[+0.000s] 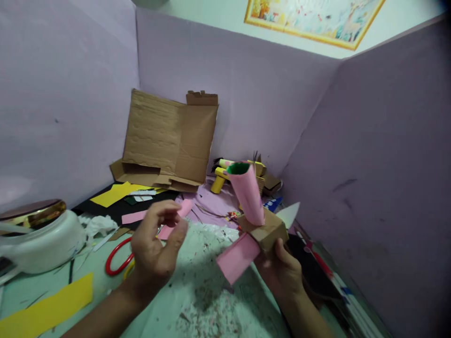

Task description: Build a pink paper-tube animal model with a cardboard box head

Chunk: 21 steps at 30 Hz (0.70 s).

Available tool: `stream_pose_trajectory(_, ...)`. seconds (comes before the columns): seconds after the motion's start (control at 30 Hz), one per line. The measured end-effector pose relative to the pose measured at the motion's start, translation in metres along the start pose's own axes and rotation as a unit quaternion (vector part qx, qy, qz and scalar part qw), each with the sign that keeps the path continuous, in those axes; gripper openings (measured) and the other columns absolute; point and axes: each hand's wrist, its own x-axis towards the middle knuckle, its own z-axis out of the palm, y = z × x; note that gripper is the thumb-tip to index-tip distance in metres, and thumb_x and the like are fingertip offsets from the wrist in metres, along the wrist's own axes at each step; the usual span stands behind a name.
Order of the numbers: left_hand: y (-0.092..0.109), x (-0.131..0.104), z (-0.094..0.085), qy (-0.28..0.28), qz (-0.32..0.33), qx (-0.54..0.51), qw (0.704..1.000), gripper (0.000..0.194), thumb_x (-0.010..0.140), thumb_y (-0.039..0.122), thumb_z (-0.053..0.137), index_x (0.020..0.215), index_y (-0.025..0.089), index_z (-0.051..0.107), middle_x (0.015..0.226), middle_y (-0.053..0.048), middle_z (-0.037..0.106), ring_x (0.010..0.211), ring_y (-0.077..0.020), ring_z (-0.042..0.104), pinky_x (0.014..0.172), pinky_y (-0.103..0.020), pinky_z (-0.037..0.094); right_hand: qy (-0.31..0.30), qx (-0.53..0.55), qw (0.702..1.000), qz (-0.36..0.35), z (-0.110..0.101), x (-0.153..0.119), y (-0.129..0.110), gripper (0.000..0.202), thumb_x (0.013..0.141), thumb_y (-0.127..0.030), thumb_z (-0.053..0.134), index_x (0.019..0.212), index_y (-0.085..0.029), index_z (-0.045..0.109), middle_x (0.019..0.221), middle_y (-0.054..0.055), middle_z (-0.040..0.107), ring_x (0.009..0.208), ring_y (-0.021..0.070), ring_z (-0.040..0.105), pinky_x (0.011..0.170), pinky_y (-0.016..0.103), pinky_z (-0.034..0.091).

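Note:
My right hand (282, 272) grips a small brown cardboard box (273, 230) from below, raised over the table. A pink paper tube (246, 192), green inside, stands up slightly tilted from the box. Another pink paper piece (237, 258) sticks out from its lower left side, and a white pointed piece (289, 214) shows behind its right side. To the left, my left hand (157, 241) is in the air with thumb and curled fingers apart, apparently holding nothing. Red-handled scissors (118, 256) lie beside it, partly hidden by the wrist.
An opened cardboard carton (169, 136) leans on the back wall. Yellow paper strips (49, 307) and a white pot (45, 241) are at left. Yellow tube pieces (219, 180) stand behind the box. Pink paper (134, 217) lies behind my left hand. Scraps litter the green tabletop (197, 300).

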Motion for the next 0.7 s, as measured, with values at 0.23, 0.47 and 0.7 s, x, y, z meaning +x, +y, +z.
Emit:
stream_pose_trajectory(0.23,-0.014,-0.007,0.012,-0.224,-0.142,0.054,0.963,0.016,0.077,0.033,0.057,0.079,0.017,0.058,0.079,-0.004,0.063,0.075,-0.0185,0.059,0.071,-0.033,0.048,-0.080,0.030,0.988,0.128,0.002,-0.004,0.008,0.038,0.069,-0.049,0.068,0.099,-0.025,0.070,0.103,0.004,0.072,0.105,0.0308,0.061,0.105,0.052,0.030)
stream_pose_trajectory(0.47,-0.020,-0.015,0.020,-0.328,-0.175,0.041,0.927,0.045,0.064,0.033,0.069,0.106,0.020,0.060,0.112,-0.008,0.064,0.104,-0.0265,0.057,0.086,-0.039,0.046,-0.143,-0.060,0.988,0.015,0.007,-0.005,0.005,0.042,0.068,-0.040,0.071,0.107,-0.026,0.066,0.107,0.007,0.070,0.109,0.0306,0.058,0.098,0.046,0.041)
stream_pose_trajectory(0.7,-0.049,0.005,0.011,-0.211,-0.218,0.226,0.926,0.026,0.068,0.020,0.055,0.091,0.017,0.067,0.095,-0.006,0.071,0.084,-0.0208,0.065,0.075,-0.033,0.050,-0.065,-0.149,0.976,-0.145,-0.008,0.006,-0.009,0.059,0.057,-0.039,0.079,0.111,-0.021,0.062,0.096,0.010,0.071,0.093,0.0303,0.064,0.085,0.045,0.048)
